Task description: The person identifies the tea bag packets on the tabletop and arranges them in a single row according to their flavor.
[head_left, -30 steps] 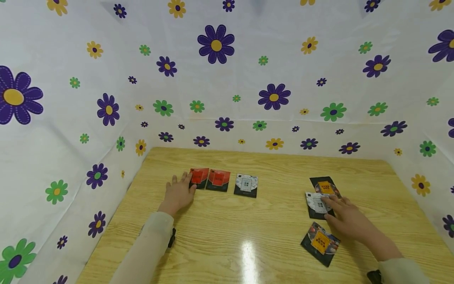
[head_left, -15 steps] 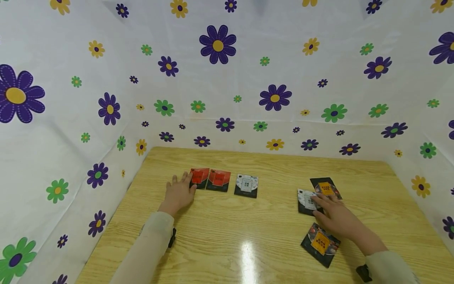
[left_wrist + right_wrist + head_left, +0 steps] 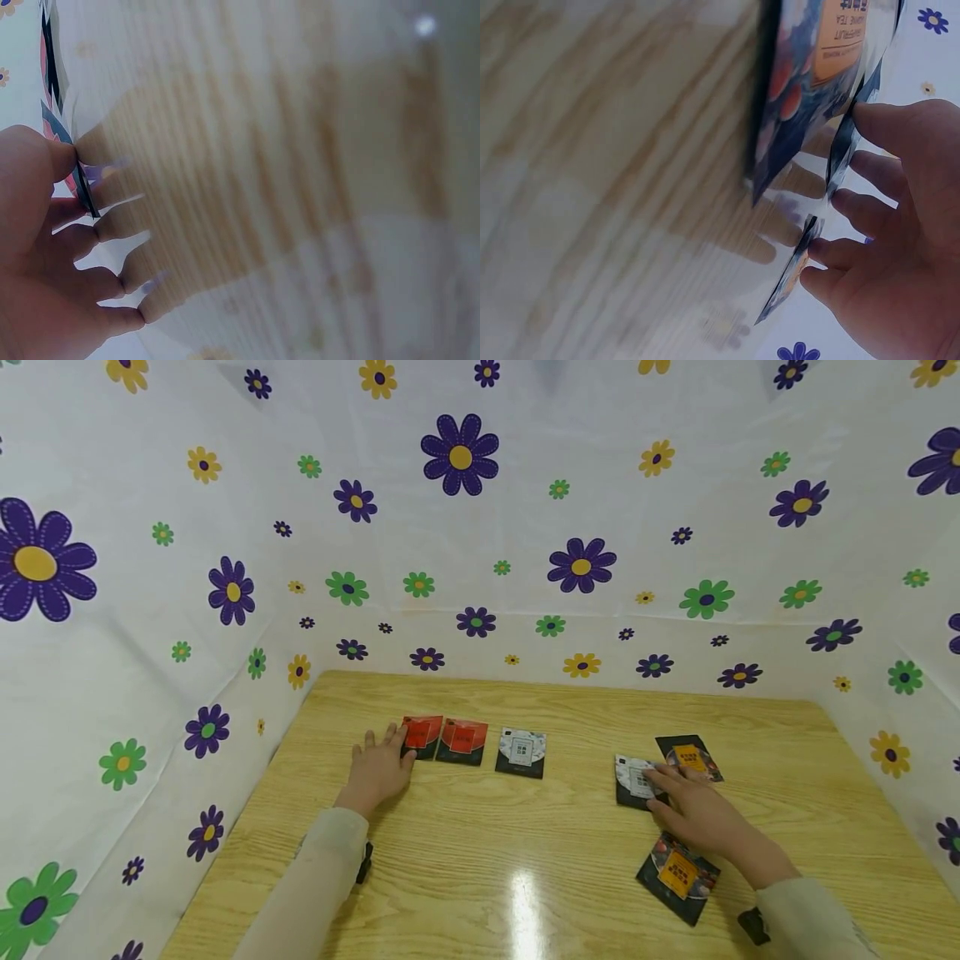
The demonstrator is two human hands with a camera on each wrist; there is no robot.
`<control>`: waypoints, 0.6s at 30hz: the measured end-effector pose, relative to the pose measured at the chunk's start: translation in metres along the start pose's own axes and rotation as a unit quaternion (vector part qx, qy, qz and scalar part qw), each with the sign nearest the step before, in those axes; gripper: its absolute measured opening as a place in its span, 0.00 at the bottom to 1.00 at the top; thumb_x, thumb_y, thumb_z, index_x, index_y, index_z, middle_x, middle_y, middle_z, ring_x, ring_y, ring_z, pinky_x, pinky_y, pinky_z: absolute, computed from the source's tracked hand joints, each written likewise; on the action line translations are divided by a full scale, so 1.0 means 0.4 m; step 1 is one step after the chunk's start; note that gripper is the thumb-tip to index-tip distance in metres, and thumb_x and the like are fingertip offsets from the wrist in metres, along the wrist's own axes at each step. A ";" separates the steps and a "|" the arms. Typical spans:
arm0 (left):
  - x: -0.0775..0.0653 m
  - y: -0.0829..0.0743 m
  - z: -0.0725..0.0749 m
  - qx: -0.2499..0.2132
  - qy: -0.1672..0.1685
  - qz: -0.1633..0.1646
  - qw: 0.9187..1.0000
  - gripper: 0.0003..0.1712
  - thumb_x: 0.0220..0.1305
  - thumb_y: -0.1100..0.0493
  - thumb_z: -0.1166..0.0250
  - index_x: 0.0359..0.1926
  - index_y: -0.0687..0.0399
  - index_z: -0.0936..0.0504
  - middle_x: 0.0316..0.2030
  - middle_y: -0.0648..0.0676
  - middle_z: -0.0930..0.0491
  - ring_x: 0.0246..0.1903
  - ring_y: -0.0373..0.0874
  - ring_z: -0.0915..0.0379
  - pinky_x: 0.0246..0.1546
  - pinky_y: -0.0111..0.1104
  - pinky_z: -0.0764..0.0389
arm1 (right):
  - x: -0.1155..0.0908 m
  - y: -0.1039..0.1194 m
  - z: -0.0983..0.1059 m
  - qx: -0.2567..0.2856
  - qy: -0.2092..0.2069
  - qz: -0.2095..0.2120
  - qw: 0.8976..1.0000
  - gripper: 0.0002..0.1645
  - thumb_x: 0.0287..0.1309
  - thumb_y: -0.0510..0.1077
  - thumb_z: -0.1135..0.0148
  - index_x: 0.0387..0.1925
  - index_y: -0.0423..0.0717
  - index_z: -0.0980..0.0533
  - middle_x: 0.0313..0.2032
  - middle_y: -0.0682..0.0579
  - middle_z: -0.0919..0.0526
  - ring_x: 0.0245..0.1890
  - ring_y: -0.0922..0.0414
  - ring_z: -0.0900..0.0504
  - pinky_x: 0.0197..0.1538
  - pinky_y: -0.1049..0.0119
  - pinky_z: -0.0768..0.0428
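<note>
My left hand (image 3: 377, 770) lies flat with spread fingers, its fingertips and thumb touching the left edge of a red-and-black tea sachet (image 3: 422, 737). A second red-and-black sachet (image 3: 462, 740) lies just right of it, then a white-and-black sachet (image 3: 521, 752). Fingers extended, my right hand (image 3: 692, 803) presses on another white-and-black sachet (image 3: 633, 779), covering its right side. Behind that hand lies an orange-labelled sachet (image 3: 687, 755), partly hidden by the fingers. Nearer to me is a tilted orange-labelled sachet (image 3: 678, 877), printed "grapefruit" in the right wrist view (image 3: 802, 82).
All sachets lie flat on a wood-grain table (image 3: 480, 852). A white flower-printed cloth (image 3: 525, 510) rises behind it and along both sides. Bare tabletop shows between the two hands, where a bright light reflection falls.
My right hand has slid left, moving the white-and-black sachet across the table, away from the orange-labelled one it overlapped. My left hand stays where it was.
</note>
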State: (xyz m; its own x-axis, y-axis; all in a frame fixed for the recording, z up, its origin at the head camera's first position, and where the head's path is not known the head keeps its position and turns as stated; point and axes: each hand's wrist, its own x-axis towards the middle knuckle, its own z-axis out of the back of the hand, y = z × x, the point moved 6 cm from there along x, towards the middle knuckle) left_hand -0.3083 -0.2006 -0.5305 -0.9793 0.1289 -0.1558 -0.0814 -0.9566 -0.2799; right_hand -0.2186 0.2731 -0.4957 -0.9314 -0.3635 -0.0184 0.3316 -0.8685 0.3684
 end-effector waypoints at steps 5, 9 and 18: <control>-0.003 -0.002 0.001 -0.004 0.000 0.000 1.000 0.38 0.85 0.44 0.54 0.85 0.54 0.48 0.84 0.63 0.51 0.80 0.79 0.61 0.75 0.74 0.54 | 0.013 0.014 -0.002 -0.010 -0.005 0.009 1.000 0.32 0.76 0.48 0.38 0.73 0.36 0.29 0.72 0.26 0.30 0.72 0.18 0.40 0.66 0.18 0.37; -0.001 -0.001 -0.001 -0.003 -0.003 0.000 1.000 0.37 0.85 0.44 0.53 0.85 0.55 0.47 0.84 0.63 0.51 0.80 0.79 0.61 0.75 0.74 0.53 | 0.025 0.026 -0.005 -0.016 -0.009 0.014 1.000 0.32 0.75 0.48 0.37 0.72 0.36 0.28 0.71 0.27 0.28 0.72 0.18 0.39 0.66 0.20 0.35; -0.006 -0.005 0.005 -0.006 -0.004 0.001 1.000 0.37 0.85 0.46 0.53 0.85 0.56 0.47 0.83 0.64 0.49 0.79 0.80 0.59 0.75 0.74 0.53 | 0.059 0.052 -0.018 -0.017 -0.007 0.031 0.999 0.31 0.75 0.46 0.38 0.72 0.36 0.27 0.70 0.27 0.27 0.72 0.21 0.36 0.71 0.22 0.39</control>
State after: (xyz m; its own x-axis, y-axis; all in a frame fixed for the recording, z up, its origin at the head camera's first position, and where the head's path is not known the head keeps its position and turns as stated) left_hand -0.3063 -0.1993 -0.5275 -0.9809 0.1250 -0.1492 -0.0773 -0.9538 -0.2904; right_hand -0.2326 0.2440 -0.4951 -0.9111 -0.4118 0.0168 0.3930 -0.8557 0.3366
